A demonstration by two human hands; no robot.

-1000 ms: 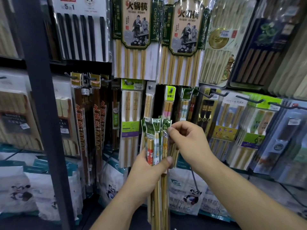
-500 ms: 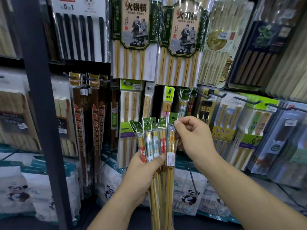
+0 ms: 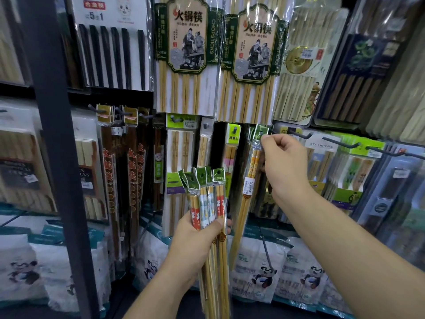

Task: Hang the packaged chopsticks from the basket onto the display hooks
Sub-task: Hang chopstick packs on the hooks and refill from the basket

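Observation:
My left hand (image 3: 195,240) grips a fanned bundle of several chopstick packs (image 3: 207,199) with green header cards, held upright low in the middle. My right hand (image 3: 284,162) pinches the top of a single chopstick pack (image 3: 247,192) with an orange pattern and a white price sticker. Its green header sits up at a dark display hook (image 3: 271,131) in the lower row of the rack. I cannot tell whether the header hole is on the hook. The basket is out of view.
Large chopstick packs (image 3: 186,54) hang in the upper row. More hooks (image 3: 340,143) jut out at the right, some with packs behind them. A dark upright post (image 3: 55,157) stands at the left. White bags with panda prints (image 3: 264,270) line the bottom shelf.
My right hand has pulled one pack out of the bundle and lifted it up and to the right, to the hook. My left hand stays low with the remaining packs.

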